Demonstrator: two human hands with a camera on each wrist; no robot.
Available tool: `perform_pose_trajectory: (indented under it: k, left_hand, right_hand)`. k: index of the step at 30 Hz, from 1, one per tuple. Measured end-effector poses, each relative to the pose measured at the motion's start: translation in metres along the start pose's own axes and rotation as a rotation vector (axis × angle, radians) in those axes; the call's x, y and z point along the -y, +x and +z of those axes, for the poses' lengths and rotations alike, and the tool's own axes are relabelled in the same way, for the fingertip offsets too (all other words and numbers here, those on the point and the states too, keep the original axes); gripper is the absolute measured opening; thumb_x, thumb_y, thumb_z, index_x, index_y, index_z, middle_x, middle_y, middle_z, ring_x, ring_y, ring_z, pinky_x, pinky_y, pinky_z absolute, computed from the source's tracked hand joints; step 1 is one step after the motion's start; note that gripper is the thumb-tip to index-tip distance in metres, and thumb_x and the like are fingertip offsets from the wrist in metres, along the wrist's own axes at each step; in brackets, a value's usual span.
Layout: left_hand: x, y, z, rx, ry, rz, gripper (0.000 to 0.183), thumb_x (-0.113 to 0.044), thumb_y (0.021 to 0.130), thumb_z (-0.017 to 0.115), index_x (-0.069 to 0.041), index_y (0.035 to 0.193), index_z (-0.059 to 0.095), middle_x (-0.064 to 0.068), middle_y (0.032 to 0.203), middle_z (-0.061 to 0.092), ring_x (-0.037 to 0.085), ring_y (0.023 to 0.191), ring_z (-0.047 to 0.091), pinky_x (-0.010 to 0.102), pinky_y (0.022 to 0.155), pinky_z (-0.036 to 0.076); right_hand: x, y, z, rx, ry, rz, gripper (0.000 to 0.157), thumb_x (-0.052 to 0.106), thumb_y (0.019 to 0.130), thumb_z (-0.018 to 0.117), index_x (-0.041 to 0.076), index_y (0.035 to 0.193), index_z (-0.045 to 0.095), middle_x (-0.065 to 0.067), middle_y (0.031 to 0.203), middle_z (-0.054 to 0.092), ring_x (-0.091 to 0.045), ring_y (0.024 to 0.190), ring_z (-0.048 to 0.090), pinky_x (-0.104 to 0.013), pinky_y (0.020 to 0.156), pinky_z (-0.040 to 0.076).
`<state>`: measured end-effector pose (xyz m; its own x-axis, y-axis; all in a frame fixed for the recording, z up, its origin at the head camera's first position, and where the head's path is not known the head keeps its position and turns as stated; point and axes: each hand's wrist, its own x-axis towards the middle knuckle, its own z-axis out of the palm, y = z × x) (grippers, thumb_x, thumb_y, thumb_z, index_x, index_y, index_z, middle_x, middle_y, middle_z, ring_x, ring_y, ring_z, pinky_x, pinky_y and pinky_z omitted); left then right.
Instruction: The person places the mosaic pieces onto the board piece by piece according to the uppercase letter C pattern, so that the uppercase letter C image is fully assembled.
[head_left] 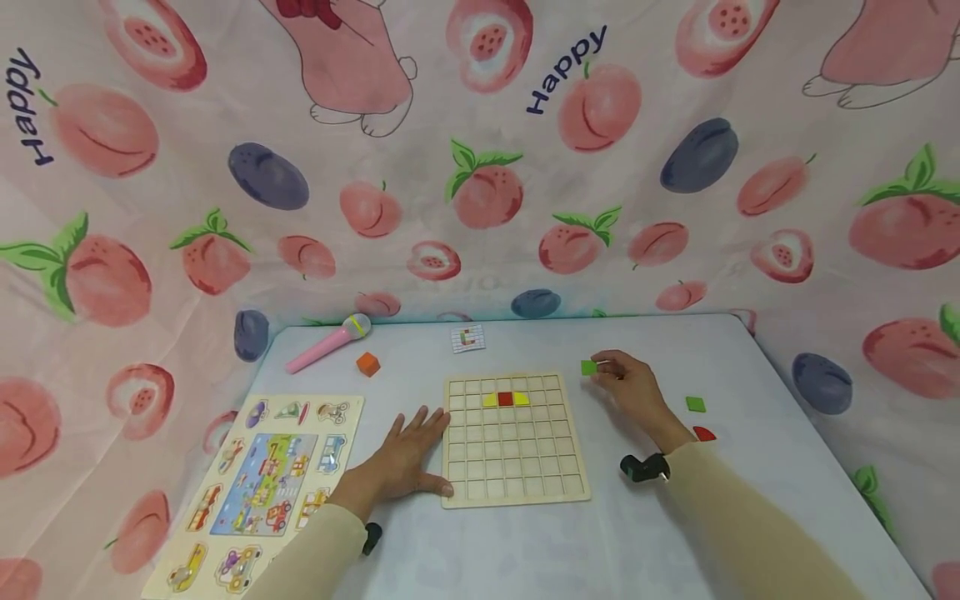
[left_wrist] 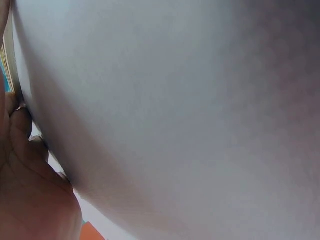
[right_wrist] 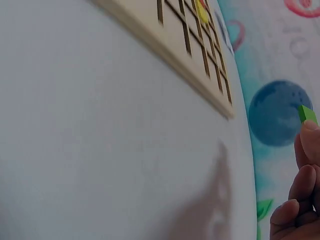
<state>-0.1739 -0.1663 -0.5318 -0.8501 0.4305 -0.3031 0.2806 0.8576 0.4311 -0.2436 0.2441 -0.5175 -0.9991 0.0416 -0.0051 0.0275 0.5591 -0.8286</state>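
Observation:
A wooden grid board (head_left: 517, 475) lies in the middle of the table. In its upper rows a red square tile (head_left: 506, 399) sits between two yellow tiles (head_left: 521, 399). My left hand (head_left: 408, 454) lies with spread, straight fingers along the board's left edge, fingertips and thumb right at the rim. Right of the board's top corner, my right hand (head_left: 630, 390) pinches a green square tile (head_left: 588, 367) between thumb and fingertips. The right wrist view shows this green tile (right_wrist: 307, 114) held up above the table.
Right of my right hand lie another green square tile (head_left: 696, 404) and a red curved tile (head_left: 704, 433). Behind the board is a small pattern card (head_left: 468, 338). An orange block (head_left: 368, 364), a pink toy microphone (head_left: 330, 343) and a picture puzzle board (head_left: 341, 408) are on the left.

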Motion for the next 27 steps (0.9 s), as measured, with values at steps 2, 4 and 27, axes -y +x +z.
perform_pose_trajectory:
  k: [2,4,27]
  left_hand:
    - [0.000,0.000,0.000,-0.003,-0.003,0.010,0.124,-0.063,0.074,0.087,-0.018,0.170,0.023,0.001,0.178,0.019,0.028,0.166,0.004,0.055,0.135,-0.002]
    - [0.000,0.000,0.000,-0.004,-0.003,0.018,0.124,-0.063,0.074,0.087,-0.017,0.170,0.023,0.002,0.178,0.019,0.029,0.166,0.005,0.056,0.135,-0.001]
    - [0.003,0.001,0.002,-0.007,0.014,0.014,0.125,-0.066,0.073,0.086,-0.018,0.170,0.023,0.000,0.178,0.017,0.027,0.166,0.004,0.056,0.135,-0.001]
  right_hand:
    - [0.004,-0.002,0.008,-0.007,0.016,-0.013,0.032,0.010,0.100,0.071,0.012,0.132,0.069,-0.015,0.118,0.073,-0.027,0.104,0.063,-0.026,0.085,0.052]
    - [0.008,-0.004,0.017,-0.017,0.032,-0.026,0.032,0.009,0.100,0.072,0.011,0.131,0.070,-0.015,0.114,0.074,-0.025,0.101,0.063,-0.025,0.080,0.052]
    - [0.061,-0.040,0.107,0.124,0.198,-0.037,0.028,0.008,0.092,0.079,0.015,0.120,0.076,-0.003,0.099,0.072,-0.015,0.085,0.063,-0.027,0.078,0.053]
